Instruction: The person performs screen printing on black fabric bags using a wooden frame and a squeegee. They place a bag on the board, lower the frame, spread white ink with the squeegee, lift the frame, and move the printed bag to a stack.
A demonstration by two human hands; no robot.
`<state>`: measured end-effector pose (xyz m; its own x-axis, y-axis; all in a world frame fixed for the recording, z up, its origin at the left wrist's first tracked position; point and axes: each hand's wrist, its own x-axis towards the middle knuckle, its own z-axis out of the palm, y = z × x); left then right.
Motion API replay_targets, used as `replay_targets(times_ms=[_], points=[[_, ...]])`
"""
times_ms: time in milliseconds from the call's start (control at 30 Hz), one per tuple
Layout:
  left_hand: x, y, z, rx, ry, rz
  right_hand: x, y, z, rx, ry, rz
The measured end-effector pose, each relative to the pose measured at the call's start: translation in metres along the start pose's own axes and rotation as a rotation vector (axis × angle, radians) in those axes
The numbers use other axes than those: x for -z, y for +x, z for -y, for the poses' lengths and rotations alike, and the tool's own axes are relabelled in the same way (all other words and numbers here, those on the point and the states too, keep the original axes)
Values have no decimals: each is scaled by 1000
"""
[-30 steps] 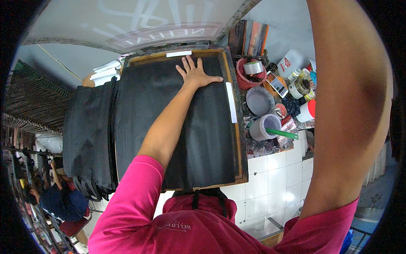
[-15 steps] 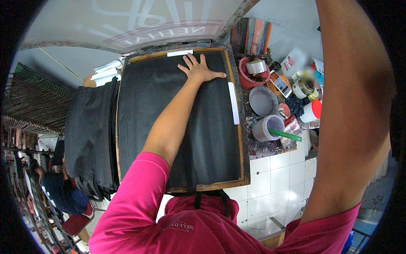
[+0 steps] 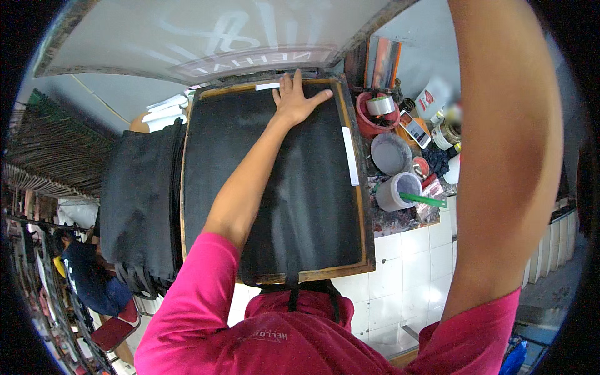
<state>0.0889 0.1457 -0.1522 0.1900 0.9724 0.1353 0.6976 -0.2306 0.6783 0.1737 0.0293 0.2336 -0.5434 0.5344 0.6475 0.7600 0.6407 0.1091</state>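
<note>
My left hand (image 3: 294, 103) lies flat near the far edge of a black fabric bag (image 3: 262, 181), thumb out and fingers stretched. The bag is spread over a wood-edged board (image 3: 337, 272), and its strap hangs over the near edge. White strips (image 3: 350, 156) mark the board's right and far edges. Beyond the board, a screen-printing frame (image 3: 187, 47) with pale lettering on its mesh stands tilted up. My right arm is raised along the right side; its hand is out of the picture.
Stacked black bags (image 3: 140, 200) lie left of the board. At right stand a red bucket (image 3: 373, 125), a grey bowl (image 3: 390, 154), a white tub (image 3: 395, 195) with a green-handled tool (image 3: 422, 200), a phone (image 3: 415, 131) and cans. A person (image 3: 90, 275) sits at far left.
My left hand has slid slightly toward the board's far edge, and its fingers are less spread. The view has shifted a little. My right arm stays raised.
</note>
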Motion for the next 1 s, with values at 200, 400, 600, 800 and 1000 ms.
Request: replay_targets(times_ms=[200, 400, 600, 800, 1000], points=[[145, -124, -33, -302, -799, -120, -7, -32, 7, 17, -237, 16], [239, -302, 8, -325, -1058, -173, -17, -143, 124, -416, 221, 97], [176, -438, 67, 393, -1168, 128, -67, -169, 104, -591, 385, 73], [134, -457, 74, 998, -1731, -15, -255, -136, -24, -641, 255, 336], [144, -449, 61, 1191, -1499, -91, -383, -100, -55, -437, 17, 508]])
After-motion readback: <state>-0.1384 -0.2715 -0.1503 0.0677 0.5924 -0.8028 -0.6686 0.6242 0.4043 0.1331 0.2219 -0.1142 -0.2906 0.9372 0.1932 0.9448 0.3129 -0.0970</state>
